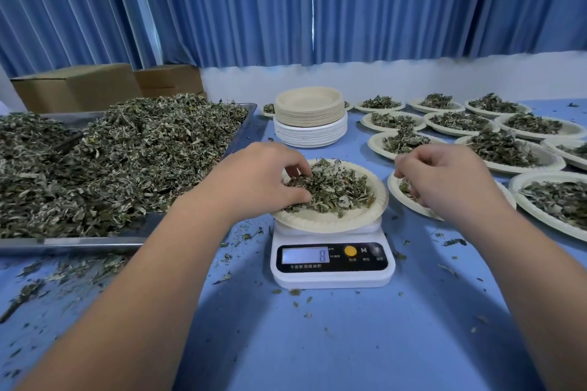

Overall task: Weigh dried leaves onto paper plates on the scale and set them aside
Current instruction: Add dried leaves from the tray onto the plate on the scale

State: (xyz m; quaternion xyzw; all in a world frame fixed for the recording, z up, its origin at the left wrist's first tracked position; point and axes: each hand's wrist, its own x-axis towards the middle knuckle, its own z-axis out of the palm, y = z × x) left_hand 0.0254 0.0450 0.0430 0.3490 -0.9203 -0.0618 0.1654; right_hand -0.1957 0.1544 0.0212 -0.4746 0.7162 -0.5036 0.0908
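Atop the scale (333, 276) sits the paper plate (330, 223) of dried leaves (340, 187) — left hand (263, 181) fingers curled, pinching the pile; right hand (444, 181) just right of the scale, fingers bunched, contents unclear. Adjust by small pinches — hands off before reading.

The front of the table (317, 343) is free. Left, the tray (79, 243) heaped with leaves (127, 162) closes the way. Right, filled plates (521, 169) lie close together. Behind the scale (332, 276) stands a plate stack (309, 130), a narrow lane at each side.
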